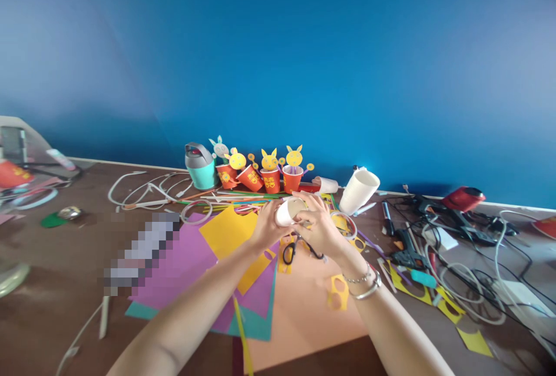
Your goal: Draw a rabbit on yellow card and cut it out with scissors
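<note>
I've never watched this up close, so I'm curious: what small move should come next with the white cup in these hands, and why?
Probably steady the cup with the left hand: it curls round the cup's side, while the right hand has its fingers at the edge, where pressing might shift it.

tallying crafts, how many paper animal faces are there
4, left to right by the blue wall: a grey face, a second face, a third face and a fourth face, all yellow but the first. Others may be hidden.
</note>
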The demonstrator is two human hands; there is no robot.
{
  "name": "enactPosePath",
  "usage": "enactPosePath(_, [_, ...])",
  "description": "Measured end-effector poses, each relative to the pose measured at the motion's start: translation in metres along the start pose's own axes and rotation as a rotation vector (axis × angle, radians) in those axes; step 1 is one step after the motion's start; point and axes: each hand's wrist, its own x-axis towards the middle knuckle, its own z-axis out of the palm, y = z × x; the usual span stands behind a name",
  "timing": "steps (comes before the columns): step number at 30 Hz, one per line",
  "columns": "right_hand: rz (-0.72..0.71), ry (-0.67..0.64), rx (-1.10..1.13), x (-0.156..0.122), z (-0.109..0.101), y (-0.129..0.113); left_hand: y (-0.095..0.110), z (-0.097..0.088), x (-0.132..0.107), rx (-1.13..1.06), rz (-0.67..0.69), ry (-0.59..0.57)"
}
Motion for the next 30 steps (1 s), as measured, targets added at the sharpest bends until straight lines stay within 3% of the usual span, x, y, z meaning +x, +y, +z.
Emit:
enactPosePath(12, [0.023,-0.003,-0.070,-0.001,-0.006,-0.009,0.003,-0.003,0.000,0.013,0.001,0.016])
enactPosePath(20, [-0.082,0.024,-0.084,-0.001,-0.002,-0.009,0.002,-0.003,0.000,0.072,0.051,0.025])
enactPosePath(23, [-0.019,-0.004,-0.021,-0.001,-0.003,-0.005,0.002,-0.003,0.000,0.076,0.044,0.028])
enactPosePath(30, [0.154,0.194,0.149,0.004,0.000,0.015,0.003,-0.004,-0.001,0.106,0.120,-0.016])
